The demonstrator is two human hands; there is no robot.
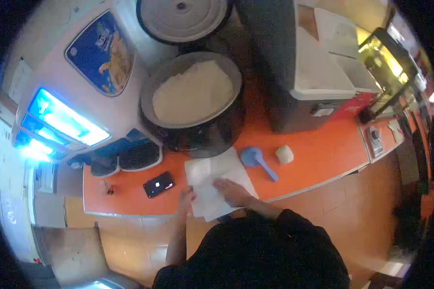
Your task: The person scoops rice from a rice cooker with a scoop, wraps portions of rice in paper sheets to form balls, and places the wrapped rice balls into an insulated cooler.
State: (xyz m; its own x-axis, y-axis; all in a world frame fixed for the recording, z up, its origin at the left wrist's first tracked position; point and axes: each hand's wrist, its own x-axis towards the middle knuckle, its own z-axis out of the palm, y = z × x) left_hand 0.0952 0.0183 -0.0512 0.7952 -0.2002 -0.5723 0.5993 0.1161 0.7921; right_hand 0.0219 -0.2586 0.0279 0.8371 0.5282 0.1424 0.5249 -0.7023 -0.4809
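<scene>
White paper sheets (219, 176) lie on the orange counter directly in front of me. At the sheets' left edge, my left hand (187, 198) has its fingers curled in on the paper. My right hand (231, 192) rests flat on the middle of the sheets, with fingers stretched out. Just right of the paper is a blue scoop (258, 161), its handle pointing towards me. A small white rounded lump (284, 154) sits beyond it. Behind the paper stands an open rice cooker (195, 139) holding white rice (195, 91).
A black phone (159, 185) lies left of the paper. A drink dispenser (101, 82) with a lit panel stands at the left. The large cooler box (318, 91) is at the back right, near a glowing display case (388, 62). The counter (318, 164) ends close to my body.
</scene>
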